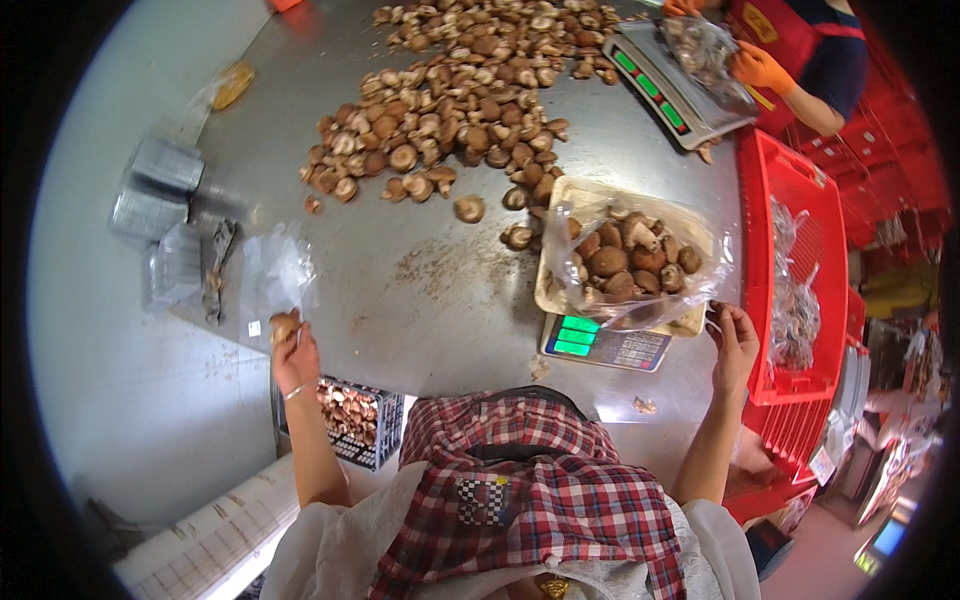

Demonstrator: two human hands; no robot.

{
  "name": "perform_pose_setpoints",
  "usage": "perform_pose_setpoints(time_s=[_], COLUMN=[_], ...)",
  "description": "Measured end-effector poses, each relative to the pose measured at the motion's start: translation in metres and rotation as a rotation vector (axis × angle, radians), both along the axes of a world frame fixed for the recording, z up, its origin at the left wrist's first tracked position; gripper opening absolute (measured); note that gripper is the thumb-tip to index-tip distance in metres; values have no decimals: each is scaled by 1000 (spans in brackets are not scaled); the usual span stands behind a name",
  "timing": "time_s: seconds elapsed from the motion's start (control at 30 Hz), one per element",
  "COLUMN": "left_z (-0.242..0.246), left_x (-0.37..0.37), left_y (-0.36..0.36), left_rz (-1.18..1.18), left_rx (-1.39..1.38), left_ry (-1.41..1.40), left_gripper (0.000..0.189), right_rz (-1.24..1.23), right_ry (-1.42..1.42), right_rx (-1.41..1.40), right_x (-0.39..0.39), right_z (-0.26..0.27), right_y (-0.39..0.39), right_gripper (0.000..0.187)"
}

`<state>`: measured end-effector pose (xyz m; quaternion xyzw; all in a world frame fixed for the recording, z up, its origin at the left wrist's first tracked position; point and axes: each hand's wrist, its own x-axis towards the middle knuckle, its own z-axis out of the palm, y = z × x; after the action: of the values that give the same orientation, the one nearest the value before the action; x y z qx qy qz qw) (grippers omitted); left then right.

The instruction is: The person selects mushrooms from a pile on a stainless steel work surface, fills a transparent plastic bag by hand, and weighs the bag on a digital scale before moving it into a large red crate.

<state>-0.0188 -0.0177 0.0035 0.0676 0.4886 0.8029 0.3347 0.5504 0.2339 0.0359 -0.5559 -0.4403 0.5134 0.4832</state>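
Observation:
My left hand point(295, 361), at the table's left front edge, holds a shiitake mushroom point(284, 328) in its fingers. Just beyond it lie clear plastic bags point(277, 270). My right hand point(733, 346) is at the right front corner of a cream plastic tray point(564, 196), fingers apart; whether they touch the bag's edge is unclear. Inside that tray sits an open clear plastic bag point(679, 306) filled with brown shiitake mushrooms point(609, 261). The tray rests on a digital scale point(626, 346) with lit green displays.
A heap of shiitake mushrooms point(457, 105) covers the steel table's point(450, 315) far side. At right stands a red crate point(757, 300) with filled bags. Across the table, a person's orange-gloved hand point(761, 67) holds a bag on another scale point(652, 90). A black crate point(386, 427) of mushrooms sits below left.

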Motion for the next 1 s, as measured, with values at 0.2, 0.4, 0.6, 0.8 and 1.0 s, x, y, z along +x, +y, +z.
perform_pose_setpoints(time_s=[0.2,0.4,0.6,0.8,1.0], left_z=[-84,-101,-85,5,78], left_x=[-55,-85,-66,149,258], left_y=[-206,-364,-163,156,267], left_rz=[247,574,779,-363,-932], left_rx=[174,-751,-665,-455,-262], left_ry=[-198,-399,-64,711,606], left_gripper=[18,13,23,46,27], right_rz=[18,54,-119,-4,93], right_ry=[-25,-43,-264,-735,-1069], right_rx=[15,41,233,638,392], right_x=[-2,3,-9,-79,-58], right_z=[4,19,55,103,61], right_y=[15,28,14,17,49], right_gripper=[15,17,25,82,84])
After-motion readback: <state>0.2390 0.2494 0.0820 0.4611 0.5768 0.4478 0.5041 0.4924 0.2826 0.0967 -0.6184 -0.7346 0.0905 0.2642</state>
